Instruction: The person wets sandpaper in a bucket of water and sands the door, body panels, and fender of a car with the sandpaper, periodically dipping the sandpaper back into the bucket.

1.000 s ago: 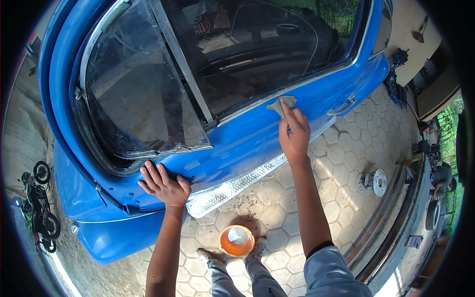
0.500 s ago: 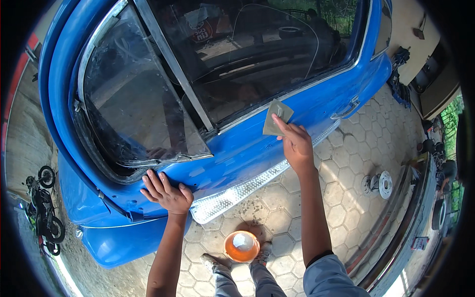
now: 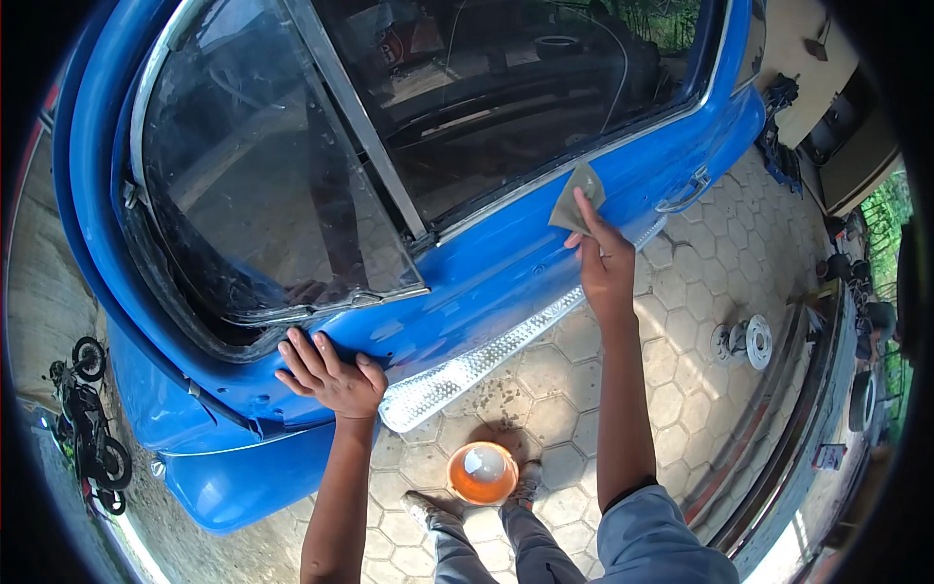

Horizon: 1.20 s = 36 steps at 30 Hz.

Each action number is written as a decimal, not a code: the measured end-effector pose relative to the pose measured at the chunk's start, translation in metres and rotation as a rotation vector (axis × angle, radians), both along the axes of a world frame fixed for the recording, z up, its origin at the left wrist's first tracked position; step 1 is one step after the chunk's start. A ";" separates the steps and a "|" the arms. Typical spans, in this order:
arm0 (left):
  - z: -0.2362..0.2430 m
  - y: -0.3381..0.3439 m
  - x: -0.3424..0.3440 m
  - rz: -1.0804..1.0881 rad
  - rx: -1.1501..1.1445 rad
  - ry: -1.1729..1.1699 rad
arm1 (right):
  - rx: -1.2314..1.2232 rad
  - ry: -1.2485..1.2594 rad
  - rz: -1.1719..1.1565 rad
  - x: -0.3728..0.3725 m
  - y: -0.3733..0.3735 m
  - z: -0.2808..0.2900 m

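Observation:
A blue car door [image 3: 506, 263] with dark side windows fills the middle of the view. My left hand [image 3: 341, 380] rests flat on the blue bodywork below the corner of the small front window, its fingers spread and holding nothing. Farther right, my right hand [image 3: 603, 263] has a grey-green piece of sandpaper [image 3: 576, 202] against the door just under the window trim. My index finger lies stretched along the sheet, and the sheet looks slightly bent. Part of the grip behind the palm is hidden.
An orange bucket [image 3: 484, 473] with whitish liquid stands by my feet on hexagonal paving. A shiny textured running board [image 3: 467, 375] runs below the door, and a chrome door handle [image 3: 686, 192] sits to the right. At left stands a motorcycle [image 3: 92, 419]; at right, a metal hub [image 3: 749, 343].
My right hand has slid the sandpaper to the right and slightly up along the door. My left hand stays on the bodywork. The whole view has shifted a little.

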<state>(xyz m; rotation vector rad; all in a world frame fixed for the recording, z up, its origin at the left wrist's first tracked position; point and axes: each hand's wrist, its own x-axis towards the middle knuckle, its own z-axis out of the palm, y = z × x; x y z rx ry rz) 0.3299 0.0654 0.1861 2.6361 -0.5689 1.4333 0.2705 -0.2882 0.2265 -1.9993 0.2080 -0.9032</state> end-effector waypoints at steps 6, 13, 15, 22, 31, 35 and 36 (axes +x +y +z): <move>-0.005 0.008 0.001 0.001 0.020 0.010 | -0.212 -0.016 0.174 0.012 0.108 -0.006; 0.000 0.017 0.000 0.005 0.037 0.005 | -0.479 -0.015 0.333 0.004 0.135 -0.007; -0.002 0.001 -0.002 -0.018 0.002 0.016 | -0.256 0.019 0.025 -0.003 0.088 0.001; -0.007 0.006 0.000 -0.032 -0.005 0.016 | -0.167 -0.087 0.250 0.013 0.170 -0.016; -0.008 0.005 -0.001 -0.053 -0.036 0.041 | -0.068 -0.005 0.058 0.008 0.140 0.001; -0.004 0.008 -0.003 -0.100 -0.041 0.069 | 0.113 -0.047 -0.029 0.015 0.194 -0.015; 0.000 0.012 -0.007 -0.083 0.000 0.105 | 0.039 -0.031 0.103 0.013 0.220 -0.024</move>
